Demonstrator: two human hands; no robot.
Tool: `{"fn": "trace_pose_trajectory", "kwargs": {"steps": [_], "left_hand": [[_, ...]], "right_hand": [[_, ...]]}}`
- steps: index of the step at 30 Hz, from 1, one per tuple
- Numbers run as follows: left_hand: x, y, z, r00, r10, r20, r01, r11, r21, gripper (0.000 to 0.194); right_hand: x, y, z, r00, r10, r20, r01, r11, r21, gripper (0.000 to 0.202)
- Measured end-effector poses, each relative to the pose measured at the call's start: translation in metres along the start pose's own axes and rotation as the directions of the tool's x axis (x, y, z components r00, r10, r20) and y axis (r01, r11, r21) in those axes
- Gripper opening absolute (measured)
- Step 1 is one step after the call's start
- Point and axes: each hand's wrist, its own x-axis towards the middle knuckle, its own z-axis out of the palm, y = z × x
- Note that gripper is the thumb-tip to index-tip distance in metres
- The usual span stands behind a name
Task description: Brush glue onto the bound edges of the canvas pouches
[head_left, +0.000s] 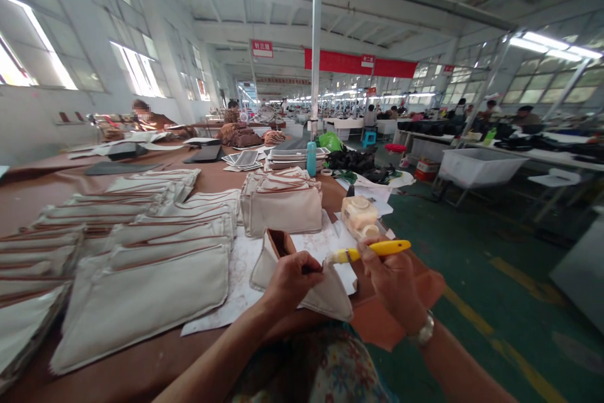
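Observation:
My left hand (293,277) pinches the edge of a cream fabric pouch (328,295) with a brown lining, holding it tilted over white paper (240,274). In my right hand (389,280) is a paintbrush (384,248) with a yellow handle. Its pale bristles meet the pouch's edge close to my left fingertips. A glue container (359,214), whitish and open at the front, stands just beyond the brush. Further back, a stack of similar pouches (283,205) stands upright.
Rows of cream pouches (155,283) cover the left of the brown-topped table (61,186). A blue bottle (311,159) stands behind the stack, beside black material (361,164). Off the table's right side lies a green floor (453,252) with a white bin (481,167). Other people work further away.

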Motion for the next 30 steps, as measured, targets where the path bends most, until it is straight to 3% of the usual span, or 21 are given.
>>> {"fn": "trace_pose_trajectory", "kwargs": {"steps": [3,8,11,13,17,20,23,26,30], "left_hand": [[-0.001,0.001,0.003,1.0,-0.015,-0.005,0.015,1.0,-0.023,0.012],[-0.003,0.004,0.008,1.0,-0.023,0.011,0.023,0.999,-0.026,0.01],[-0.006,0.004,0.01,1.0,0.0,0.007,0.0,1.0,0.004,0.009],[-0.008,0.002,0.01,0.999,0.032,0.005,-0.032,0.999,0.024,0.008],[-0.015,-0.003,0.011,0.982,0.187,-0.022,-0.183,0.976,0.114,0.006],[-0.024,-0.003,0.011,0.924,0.381,0.007,-0.378,0.913,0.152,0.01],[-0.034,0.002,0.007,0.826,0.556,0.096,-0.564,0.809,0.167,0.011],[-0.043,0.009,0.002,0.765,0.622,0.165,-0.643,0.733,0.223,0.009],[-0.05,0.014,-0.004,0.735,0.64,0.224,-0.676,0.667,0.313,0.009]], "right_hand": [[-0.003,-0.004,-0.005,0.996,-0.019,-0.089,0.017,1.0,-0.025,0.027],[-0.012,-0.007,-0.005,0.99,-0.126,0.063,0.13,0.989,-0.066,0.026],[-0.013,-0.008,-0.005,0.991,-0.133,-0.025,0.13,0.987,-0.09,0.024],[-0.014,-0.01,-0.006,0.987,-0.141,-0.075,0.134,0.986,-0.095,0.02],[-0.017,-0.008,-0.013,0.982,-0.19,0.015,0.191,0.975,-0.115,0.024],[-0.016,-0.003,-0.025,0.986,-0.126,-0.106,0.11,0.984,-0.142,0.024],[-0.017,-0.002,-0.037,0.982,-0.018,-0.186,0.012,0.999,-0.035,0.026],[-0.022,-0.01,-0.041,0.993,0.088,-0.075,-0.078,0.988,0.131,0.029],[-0.034,-0.025,-0.044,0.965,0.174,0.195,-0.217,0.951,0.223,0.03]]}}
